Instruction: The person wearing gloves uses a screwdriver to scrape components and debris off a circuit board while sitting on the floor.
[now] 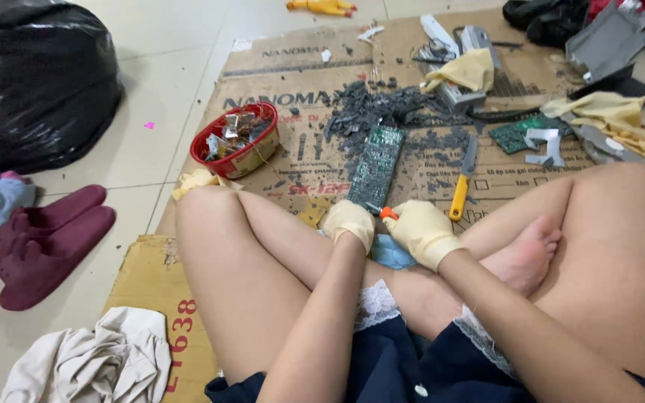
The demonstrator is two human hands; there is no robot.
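While the person sat cross-legged on flattened cardboard (293, 75) laid over a tiled floor, both gloved hands met just past the knees. The left hand (349, 222), in a pale yellow glove, was curled closed on the near end of a long green circuit board (377, 164), which lay lengthwise on the cardboard, running away from the body. The right hand (421, 231), gloved the same, was closed around a small tool with an orange tip (388, 213), touching the board's near end; the tool's working end was hidden.

To do this well, it seemed wise to pin the board flat and work the tip away from the holding fingers.

Just beyond the right hand lay a yellow-handled knife (463, 179). Toward the cardboard's left edge sat a red bowl (239, 140) of small metal parts. Farther off, near the middle, a heap of dark grey fragments (382, 108) was spread. Toward the far right corner lay another green board (520, 133), spare yellow gloves (621, 119) and grey casing pieces (606, 37). Off the cardboard to the left were maroon slippers (46, 242) and a black bag (35, 82).
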